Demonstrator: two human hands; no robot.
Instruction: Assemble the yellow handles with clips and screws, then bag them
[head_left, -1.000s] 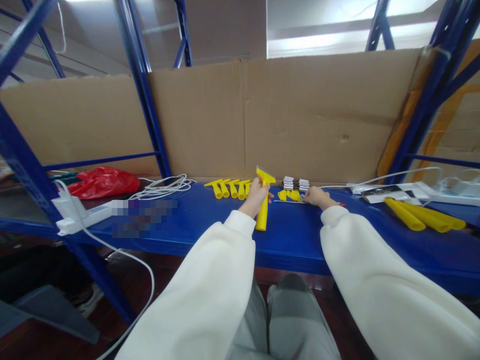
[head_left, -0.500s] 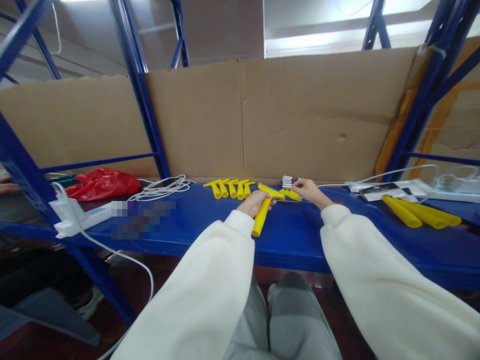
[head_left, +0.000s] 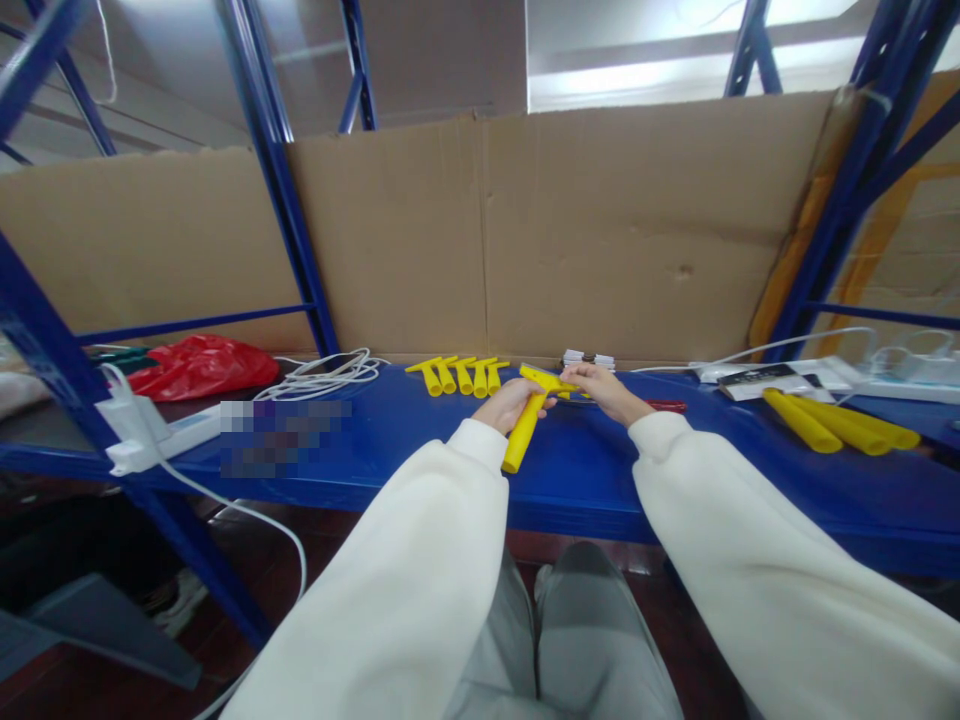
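My left hand point(head_left: 501, 406) is closed round a yellow T-shaped scraper point(head_left: 523, 438), whose tube-like handle points down toward me. At the right end of its crosspiece, the fingers of my right hand point(head_left: 606, 388) are pinched together; whatever they hold is too small to make out. Behind that hand stand small white stacks point(head_left: 574, 357) with dark parts, near the cardboard. To the left, several similar yellow T-shaped pieces point(head_left: 465, 380) lie in a row. A thin tool with a red handle point(head_left: 666, 406) lies beside my right wrist, partly hidden.
Loose yellow tubular handles point(head_left: 806, 422) lie at the right of the blue shelf point(head_left: 585, 500). On the left are a white power strip point(head_left: 176, 440), coiled white cable point(head_left: 337, 372) and a red plastic bag point(head_left: 206, 367). Cardboard point(head_left: 585, 230) walls the back, between blue posts.
My right hand has moved left from beside the white stacks to the scraper's crosspiece, uncovering more of the stacks and the red handle. My left hand still holds the scraper, its head slightly turned.
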